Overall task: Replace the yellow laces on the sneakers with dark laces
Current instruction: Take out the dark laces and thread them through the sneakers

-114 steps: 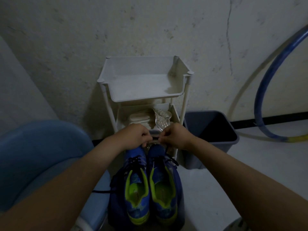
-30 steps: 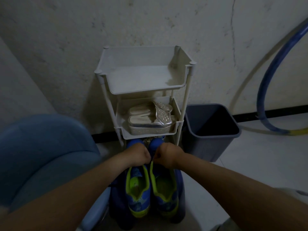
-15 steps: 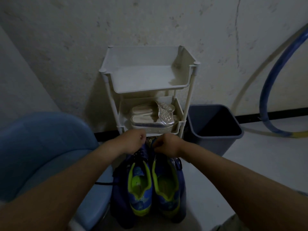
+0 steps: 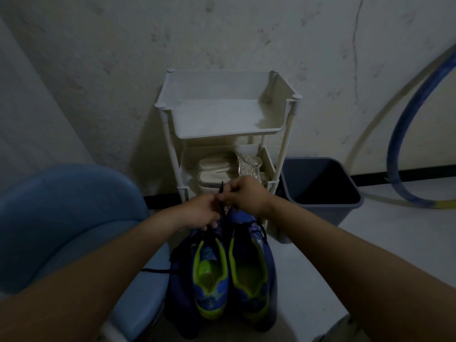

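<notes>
Single head view, looking forward-down, close over hands (image 4: 223,207), facing wall.

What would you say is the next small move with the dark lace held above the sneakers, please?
Probably pull the dark lace up taut: both the left hand and right hand pinch it above the left sneaker, its tip pointing upward.

No text, label, brand name, number or sign can be read anywhere in the dim view. The blue sneakers (image 4: 232,272) carry pale markings on their tongues and heels, but these are too dark and blurred to make out as letters. The white shelf rack (image 4: 229,134) and grey bin (image 4: 320,188) show bare surfaces.
</notes>
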`<move>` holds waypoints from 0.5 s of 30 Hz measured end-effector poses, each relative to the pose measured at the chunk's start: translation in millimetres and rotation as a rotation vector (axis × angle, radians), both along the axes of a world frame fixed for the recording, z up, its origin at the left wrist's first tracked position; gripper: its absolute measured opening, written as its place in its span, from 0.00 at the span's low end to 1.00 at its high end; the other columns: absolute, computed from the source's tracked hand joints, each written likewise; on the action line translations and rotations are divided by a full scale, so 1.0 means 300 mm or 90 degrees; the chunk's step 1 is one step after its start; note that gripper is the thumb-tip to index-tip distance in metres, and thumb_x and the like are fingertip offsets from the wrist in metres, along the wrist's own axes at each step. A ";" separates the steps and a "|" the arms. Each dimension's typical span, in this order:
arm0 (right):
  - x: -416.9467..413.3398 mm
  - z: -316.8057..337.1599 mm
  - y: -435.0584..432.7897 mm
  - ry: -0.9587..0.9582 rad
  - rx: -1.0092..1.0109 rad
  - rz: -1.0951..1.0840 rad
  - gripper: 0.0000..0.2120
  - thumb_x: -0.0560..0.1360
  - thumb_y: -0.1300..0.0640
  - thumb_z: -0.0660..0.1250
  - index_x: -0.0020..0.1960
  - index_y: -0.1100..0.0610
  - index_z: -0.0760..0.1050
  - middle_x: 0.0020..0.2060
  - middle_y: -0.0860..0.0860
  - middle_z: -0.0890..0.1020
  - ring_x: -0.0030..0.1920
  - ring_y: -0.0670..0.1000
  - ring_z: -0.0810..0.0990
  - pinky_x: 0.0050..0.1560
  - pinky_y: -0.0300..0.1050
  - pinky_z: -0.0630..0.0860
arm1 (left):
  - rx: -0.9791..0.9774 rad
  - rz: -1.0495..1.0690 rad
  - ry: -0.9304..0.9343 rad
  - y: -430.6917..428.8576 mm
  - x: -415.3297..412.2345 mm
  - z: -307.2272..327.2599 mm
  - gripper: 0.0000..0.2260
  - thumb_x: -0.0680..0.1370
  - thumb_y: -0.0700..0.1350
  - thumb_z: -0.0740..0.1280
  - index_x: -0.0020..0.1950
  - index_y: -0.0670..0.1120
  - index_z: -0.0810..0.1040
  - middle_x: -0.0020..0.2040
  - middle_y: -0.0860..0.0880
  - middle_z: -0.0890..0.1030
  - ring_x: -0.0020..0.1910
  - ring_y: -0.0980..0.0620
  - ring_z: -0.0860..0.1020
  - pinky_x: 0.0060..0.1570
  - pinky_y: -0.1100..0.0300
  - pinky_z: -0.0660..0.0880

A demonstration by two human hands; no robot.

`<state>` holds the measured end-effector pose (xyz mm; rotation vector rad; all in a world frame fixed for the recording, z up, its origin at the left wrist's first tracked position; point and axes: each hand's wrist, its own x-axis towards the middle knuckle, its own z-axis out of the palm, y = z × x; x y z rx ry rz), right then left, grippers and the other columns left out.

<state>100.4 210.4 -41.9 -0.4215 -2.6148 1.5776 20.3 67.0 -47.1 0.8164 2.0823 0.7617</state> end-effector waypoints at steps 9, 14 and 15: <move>-0.001 0.059 0.002 0.011 -0.063 -0.044 0.10 0.79 0.59 0.66 0.51 0.65 0.81 0.39 0.53 0.84 0.27 0.43 0.78 0.28 0.37 0.74 | 0.050 0.113 0.025 0.009 -0.010 0.033 0.12 0.83 0.46 0.60 0.45 0.43 0.79 0.36 0.48 0.82 0.30 0.54 0.78 0.28 0.63 0.72; 0.015 0.015 -0.004 -0.168 0.048 0.097 0.10 0.78 0.61 0.67 0.58 0.59 0.81 0.42 0.51 0.83 0.27 0.43 0.80 0.29 0.33 0.75 | 0.307 0.340 0.023 -0.009 -0.046 0.107 0.13 0.82 0.43 0.61 0.42 0.43 0.81 0.36 0.42 0.81 0.32 0.49 0.78 0.28 0.61 0.73; 0.013 0.003 -0.006 -0.174 0.049 0.112 0.09 0.77 0.60 0.68 0.57 0.58 0.81 0.45 0.52 0.84 0.29 0.45 0.81 0.33 0.36 0.77 | 0.341 0.367 0.017 -0.015 -0.048 0.113 0.13 0.82 0.43 0.60 0.44 0.42 0.81 0.37 0.42 0.80 0.32 0.49 0.77 0.28 0.62 0.73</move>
